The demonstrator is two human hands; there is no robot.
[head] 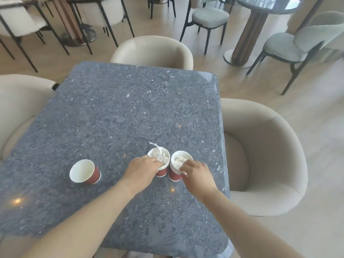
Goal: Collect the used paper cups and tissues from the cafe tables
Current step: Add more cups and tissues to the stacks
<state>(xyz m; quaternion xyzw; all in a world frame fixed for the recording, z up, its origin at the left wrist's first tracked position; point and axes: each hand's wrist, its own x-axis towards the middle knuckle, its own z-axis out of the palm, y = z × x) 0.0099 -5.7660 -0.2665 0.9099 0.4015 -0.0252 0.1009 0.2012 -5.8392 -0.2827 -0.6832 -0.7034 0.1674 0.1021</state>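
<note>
Three red paper cups on the tabletop (119,108) near its right edge: empty cup (84,171) apart; left hand (142,169) fingers curled around the tissue-stuffed cup (161,162); right hand (197,174) pinches second stuffed cup (177,167) rim. Two tissue wads (161,156).

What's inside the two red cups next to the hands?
White crumpled tissue fills both: the left stuffed cup, one strip poking up, and the right stuffed cup. Anything beneath the tissue is hidden. The lone cup looks empty.
</note>
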